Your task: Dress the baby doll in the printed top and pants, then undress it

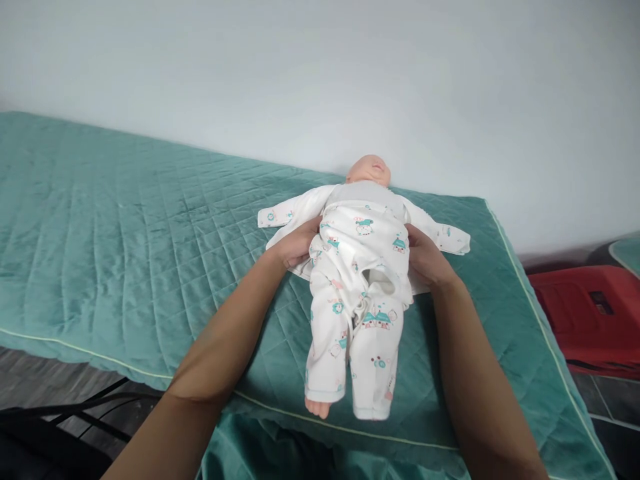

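A baby doll (369, 171) lies on its back, its head toward the wall and its feet toward me. It wears a white long-sleeved top (305, 202), spread open at the sides, and white printed pants (367, 230) whose waist is up over its belly. My left hand (300, 245) is closed at the left side of the pants, its fingertips partly hidden by the cloth. On the opposite side, my right hand (426, 257) grips the pants near the hip, fingers mostly tucked out of sight. Toes (318, 407) stick out of the left pant leg; the other foot is hidden.
A green quilted cover (150, 233) is spread over the table beneath the doll. Behind it rises a plain pale wall (300, 80). A red case (590, 317) sits lower down at the right. Dark metal legs (95, 403) show at the lower left.
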The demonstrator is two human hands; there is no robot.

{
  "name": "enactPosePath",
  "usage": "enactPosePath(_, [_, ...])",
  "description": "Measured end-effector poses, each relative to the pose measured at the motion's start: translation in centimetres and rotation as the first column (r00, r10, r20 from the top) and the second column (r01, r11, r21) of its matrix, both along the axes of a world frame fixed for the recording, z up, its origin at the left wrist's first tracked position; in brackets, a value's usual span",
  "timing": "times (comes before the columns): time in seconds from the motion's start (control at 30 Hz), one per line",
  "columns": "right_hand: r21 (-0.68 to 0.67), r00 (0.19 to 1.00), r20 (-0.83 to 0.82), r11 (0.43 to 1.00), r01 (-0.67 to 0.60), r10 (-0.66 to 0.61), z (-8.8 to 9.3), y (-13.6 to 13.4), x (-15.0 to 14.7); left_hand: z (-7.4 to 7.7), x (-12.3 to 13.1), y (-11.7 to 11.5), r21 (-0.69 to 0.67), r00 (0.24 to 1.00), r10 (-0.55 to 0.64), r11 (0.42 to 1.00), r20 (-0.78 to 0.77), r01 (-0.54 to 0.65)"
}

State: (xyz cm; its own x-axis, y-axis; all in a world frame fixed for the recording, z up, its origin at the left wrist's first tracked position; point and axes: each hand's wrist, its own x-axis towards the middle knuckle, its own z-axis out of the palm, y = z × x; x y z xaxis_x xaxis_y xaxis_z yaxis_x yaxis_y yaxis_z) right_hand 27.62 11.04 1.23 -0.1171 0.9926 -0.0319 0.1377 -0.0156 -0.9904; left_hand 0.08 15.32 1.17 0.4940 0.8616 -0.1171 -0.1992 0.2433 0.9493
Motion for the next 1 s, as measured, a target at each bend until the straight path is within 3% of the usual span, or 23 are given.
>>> enactPosePath(0.33, [-0.111,1.0,0.012,0.994,0.022,-0.021,0.0,0.2,-0.3,-0.3,0.0,0.1,-0.023,1.0,0.009,1.0,-0.028,-0.01])
enactPosePath(0.57, [-0.135,0.999,-0.039,0.99,-0.036,0.031,0.0,0.1,-0.3,-0.3,0.1,0.3,-0.062,0.999,0.026,0.998,-0.024,-0.027])
enactPosePath(1.0, [-0.042,0.999,-0.05,0.999,-0.011,0.008,0.0,-0.3,-0.6,1.3,0.2,-0.3,-0.08,0.995,0.017,0.997,-0.094,-0.024])
